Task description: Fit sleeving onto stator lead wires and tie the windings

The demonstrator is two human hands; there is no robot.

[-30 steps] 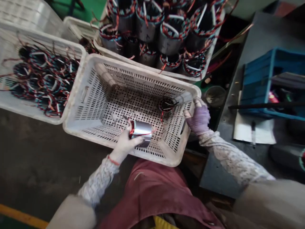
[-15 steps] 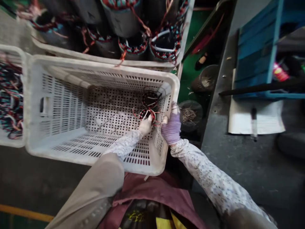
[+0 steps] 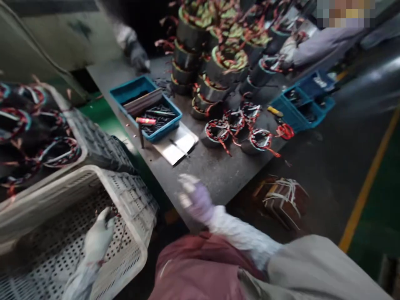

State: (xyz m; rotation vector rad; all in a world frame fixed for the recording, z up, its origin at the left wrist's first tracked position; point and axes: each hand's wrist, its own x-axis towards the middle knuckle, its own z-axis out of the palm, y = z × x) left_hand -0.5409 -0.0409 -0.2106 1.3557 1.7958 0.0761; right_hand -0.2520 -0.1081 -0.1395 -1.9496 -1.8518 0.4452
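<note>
The largest thing before me is the table [image 3: 231, 177], a flat, dull grey slab with a smooth, scuffed top. At my left sits the white crate [image 3: 145, 250] of moulded plastic, its floor pierced with round holes and its walls with narrow slots. A second crate [image 3: 101, 150], just beyond it, holds dark cylinders ringed with red, white and pale blue wire. On the far side of the table rise stacked cylinders [image 3: 231, 71], smooth and dark-walled, with tufts of yellowish material and reddish wire at their tops; another person's hand [image 3: 287, 52] is at work beside them.

The blue bin [image 3: 168, 129] is an oblong of hard plastic packed with slim black pieces, and white paper [image 3: 173, 148] lies flat beside it. Near the far edge stand short wire-topped cylinders [image 3: 246, 146], glossy loops bristling from their round mouths.

My right hand [image 3: 196, 200], in a purple covering with pale fingertips, is open and free of any load at the table's near edge. My left hand [image 3: 98, 239], in smooth white, reaches down inside the white crate, fingertips at a small dark wired core [image 3: 115, 211] near its end wall; blur and shadow hide whether I grip it. Smallest is the thin dark pen [image 3: 178, 147] on the paper.
</note>
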